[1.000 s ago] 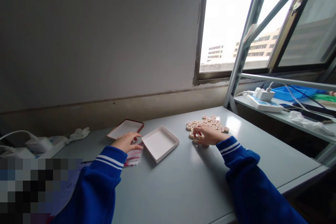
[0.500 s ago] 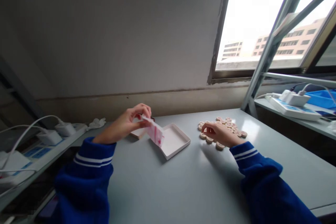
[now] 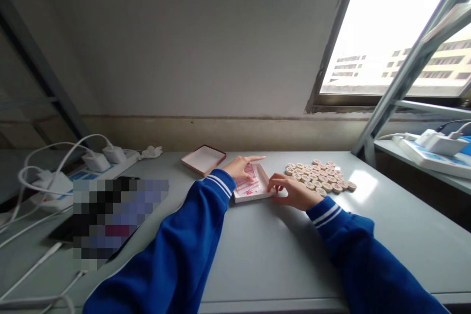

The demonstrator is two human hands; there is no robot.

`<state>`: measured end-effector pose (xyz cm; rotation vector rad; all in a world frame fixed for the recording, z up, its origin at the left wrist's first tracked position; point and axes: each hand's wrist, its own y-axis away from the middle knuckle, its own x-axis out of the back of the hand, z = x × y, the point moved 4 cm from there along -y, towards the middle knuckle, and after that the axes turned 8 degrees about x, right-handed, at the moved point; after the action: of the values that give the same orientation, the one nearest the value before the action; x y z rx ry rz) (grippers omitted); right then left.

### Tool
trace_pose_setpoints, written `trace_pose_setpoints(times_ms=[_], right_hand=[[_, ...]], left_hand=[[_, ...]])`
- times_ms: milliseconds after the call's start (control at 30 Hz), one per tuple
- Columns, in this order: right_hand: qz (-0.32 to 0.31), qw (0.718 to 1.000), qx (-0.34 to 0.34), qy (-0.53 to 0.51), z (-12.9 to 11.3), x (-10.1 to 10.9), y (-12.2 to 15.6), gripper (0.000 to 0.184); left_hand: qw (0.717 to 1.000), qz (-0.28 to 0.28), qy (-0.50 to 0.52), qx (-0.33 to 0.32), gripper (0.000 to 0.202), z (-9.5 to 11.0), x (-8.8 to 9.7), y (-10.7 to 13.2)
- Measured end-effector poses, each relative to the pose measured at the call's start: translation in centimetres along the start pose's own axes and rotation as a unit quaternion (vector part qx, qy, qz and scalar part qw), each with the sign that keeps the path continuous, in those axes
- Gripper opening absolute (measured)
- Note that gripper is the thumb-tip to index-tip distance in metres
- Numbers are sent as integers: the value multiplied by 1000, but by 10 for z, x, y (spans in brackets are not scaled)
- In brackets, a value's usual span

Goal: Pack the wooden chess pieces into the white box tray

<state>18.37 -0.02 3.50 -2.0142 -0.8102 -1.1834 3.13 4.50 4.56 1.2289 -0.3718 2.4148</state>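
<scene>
A shallow white box stands on the table, with a thin white sheet or bag with red print lying flat inside. My left hand reaches over the box's left side, index finger stretched out and other fingers down at the printed piece. At the box's right front corner, my right hand has its bent fingers and thumb around the rim. Just right of it lie several round wooden Chinese chess pieces, laid flat in a close cluster. The box lid rests upturned behind my left hand.
A dark phone-like device, partly blurred out, lies on the left with white cables. Power strips with chargers stand at the left and on the right shelf. A wall bounds the table's back; a metal post rises at right.
The printed piece has gone from my raised left hand down into the box. My right hand has moved left from the chess pieces to the box's rim. The view has shifted.
</scene>
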Motion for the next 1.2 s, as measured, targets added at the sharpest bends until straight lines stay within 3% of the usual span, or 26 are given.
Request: trace_pose_setpoints(times_ms=[333,467,667,733,833,967,1200], right_hand=[[-26,999,16,-21,-5,2,1,7],[-32,999,14,-16,-5,0,1,8],[-11,999,37,-23,-4,10,4,16],[31,999,10,3,4,23,9,20],[86,987,-94,99,22,42,23,17],[43,944,-233,229,41,51,40,16],[-22,951,-233,203,49,43,45,22]], left_hand=[[999,-8,-24,-30,71,5,-15,-6],[991,59,-117,-27,69,8,-14,-5],[967,204,-150,-1,28,0,1,17],[958,250,-138,22,23,-9,5,25],[951,281,-100,82,24,-26,4,31],[958,252,-34,131,21,-41,-7,27],[961,244,18,133,16,-47,-9,20]])
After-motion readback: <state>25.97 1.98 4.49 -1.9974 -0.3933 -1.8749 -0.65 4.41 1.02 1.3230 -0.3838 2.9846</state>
